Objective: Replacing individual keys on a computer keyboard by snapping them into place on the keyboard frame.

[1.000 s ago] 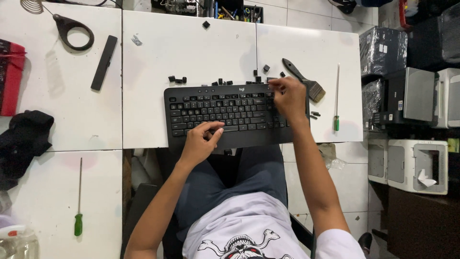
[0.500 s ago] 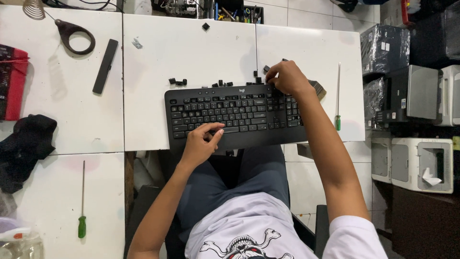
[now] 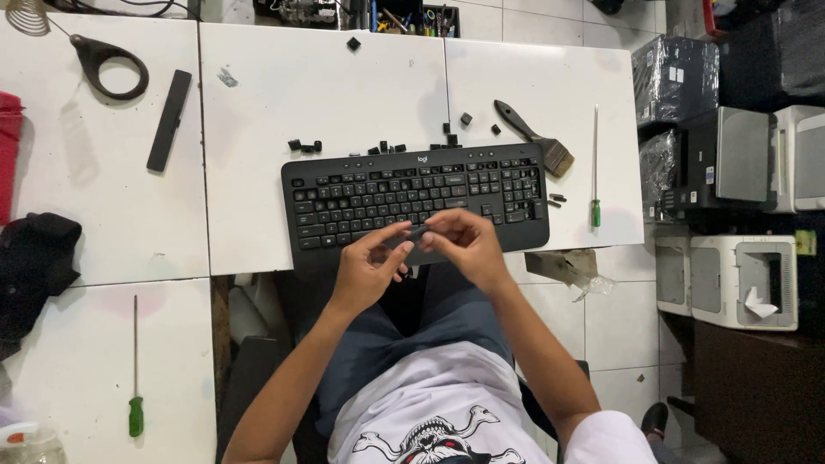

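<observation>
A black keyboard (image 3: pixel 344 193) lies on the white table (image 3: pixel 284 94) in front of me, with some keys off. My left hand (image 3: pixel 369 266) and my right hand (image 3: pixel 460 241) meet over its front edge. Together they pinch a small dark keycap (image 3: pixel 416 232) between their fingertips. Several loose black keycaps (image 3: pixel 305 145) lie in a row just behind the keyboard.
A paint brush (image 3: pixel 533 137) and a green-handled screwdriver (image 3: pixel 595 172) lie right of the keyboard. A black bar (image 3: pixel 168 120) and a black loop handle (image 3: pixel 107 64) lie far left. Another green screwdriver (image 3: pixel 135 378) lies on the near left table. Printers (image 3: pixel 739 275) stand at the right.
My right hand came back from the keyboard's far right corner to the front edge and met my left hand. The left hand lifted off the keys.
</observation>
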